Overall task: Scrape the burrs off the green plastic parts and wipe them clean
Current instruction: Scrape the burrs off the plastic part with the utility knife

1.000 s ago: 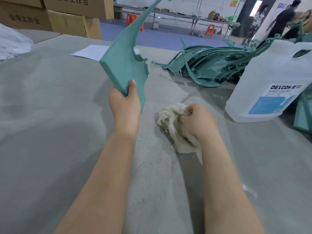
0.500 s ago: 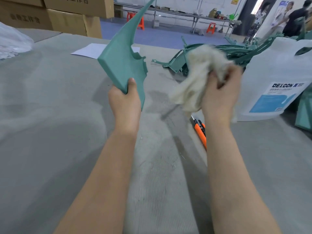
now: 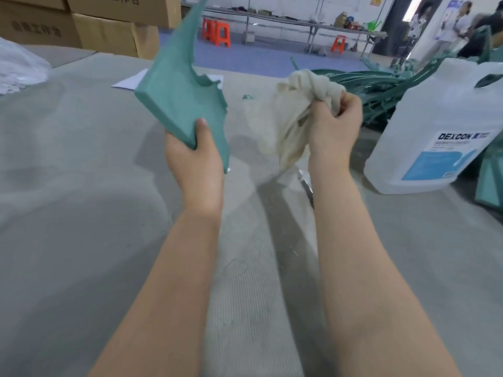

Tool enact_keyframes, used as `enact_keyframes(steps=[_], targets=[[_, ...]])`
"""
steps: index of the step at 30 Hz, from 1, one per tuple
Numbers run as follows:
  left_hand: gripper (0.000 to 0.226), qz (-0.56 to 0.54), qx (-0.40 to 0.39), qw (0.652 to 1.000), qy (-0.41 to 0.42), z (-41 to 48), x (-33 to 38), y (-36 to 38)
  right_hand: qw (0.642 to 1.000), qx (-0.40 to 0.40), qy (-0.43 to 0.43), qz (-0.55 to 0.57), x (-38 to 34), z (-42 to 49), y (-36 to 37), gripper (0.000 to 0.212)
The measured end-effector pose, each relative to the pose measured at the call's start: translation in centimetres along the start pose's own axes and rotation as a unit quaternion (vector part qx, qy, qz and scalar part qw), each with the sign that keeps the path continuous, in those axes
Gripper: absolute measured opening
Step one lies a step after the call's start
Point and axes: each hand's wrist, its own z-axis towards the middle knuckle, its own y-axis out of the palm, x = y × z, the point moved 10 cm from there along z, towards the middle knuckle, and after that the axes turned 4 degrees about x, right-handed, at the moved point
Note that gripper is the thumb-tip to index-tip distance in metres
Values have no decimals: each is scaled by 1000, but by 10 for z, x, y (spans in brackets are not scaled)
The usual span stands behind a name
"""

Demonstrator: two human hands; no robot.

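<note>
- Left hand [image 3: 194, 156]: we see it raised above the bench [image 3: 68, 213], thumb pressed on the near face of a green part [image 3: 179, 96] and fingers wrapped behind its lower corner, so the part is firmly grasped.
- Right hand [image 3: 333, 126]: we see it raised at about the same height, fingers curled tight around a bunched rag [image 3: 294, 104]; the rag's loose end hangs below the fist.
- Green part: held clear of the bench, tilted, its broad flat face toward us and its narrow tip rising out of the top of the view; its right edge is ragged. It is near the rag, but we see a gap between them.
- Pile of green parts [image 3: 381, 85]: lies on the bench behind the right hand and left of the jug [image 3: 441, 123].
- Jug: white and translucent, with a blue and white label reading DEXCON; it stands upright on the bench to the right of the right forearm.
- Blade [image 3: 306, 183]: we note a thin metal piece lying on the bench just beside the right forearm, mostly hidden; we cannot tell what tool it belongs to.
- Paper [image 3: 130, 80]: a white sheet lies flat on the bench behind the held part.
- Boxes [image 3: 109, 31]: cardboard cartons are stacked at the far left edge of the bench.
- Stools [image 3: 216, 32]: orange, standing on the blue floor beyond the bench.
</note>
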Motion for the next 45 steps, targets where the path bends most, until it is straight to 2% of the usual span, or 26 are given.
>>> enact_keyframes(steps=[4, 5, 6, 8, 10, 13, 15, 17, 19, 23, 25, 26, 29, 31, 33, 35, 38, 41, 45], targets=[[17, -33, 36, 999, 17, 4, 4, -11, 999, -25, 26, -1, 14, -4, 27, 13], [16, -35, 37, 999, 15, 5, 3, -11, 998, -51, 31, -28, 19, -5, 35, 9], [16, -34, 34, 999, 13, 5, 2, -10, 992, -98, 38, -72, 23, -10, 47, 18], [17, -31, 23, 999, 3, 5, -1, -7, 953, -228, 61, -190, 41, -27, 68, 38], [18, -29, 10, 999, -11, 5, -5, -2, 917, -283, 59, -275, 55, -38, 66, 43], [17, -28, -22, 999, -38, 3, -11, 6, 898, -209, 50, -383, 61, -30, 20, 45], [17, -20, -41, 998, -54, 0, -15, 11, 863, -177, 88, -465, 66, -29, -22, 50], [16, -12, -57, 996, -64, -3, -18, 16, 826, -186, 123, -518, 69, -35, -56, 55], [15, -6, -68, 995, -73, -6, -21, 18, 805, -211, 153, -533, 76, -46, -78, 54], [14, 15, -75, 995, -69, -8, -22, 20, 779, -233, 174, -556, 90, -54, -94, 30], [11, 37, -71, 996, -47, -6, -19, 18, 798, -210, 150, -545, 87, -48, -95, 26], [10, 47, -68, 996, -40, -4, -18, 17, 824, -186, 127, -520, 80, -44, -95, 29], [10, 59, -67, 995, -43, 0, -19, 14, 918, -108, 37, -380, 43, -33, -88, 35], [15, 64, -81, 993, -63, 1, -22, 14, 954, -93, 5, -285, 23, -31, -72, 24], [19, 79, -100, 988, -84, 1, -26, 15, 978, -83, 13, -191, 14, -30, -54, 18], [20, 115, -100, 986, -68, 6, -24, 10, 989, -81, 31, -119, 11, -31, -36, 16], [20, 197, -95, 976, -1, 15, -16, 3, 992, -76, 70, -66, 29, -31, -24, 14], [19, 266, -94, 958, 47, 15, -8, 1, 992, -26, 115, -45, 55, -30, -35, 18], [13, 344, -136, 920, 130, 7, 9, 12, 993, 43, 2, -109, 39, -21, -58, 23]])
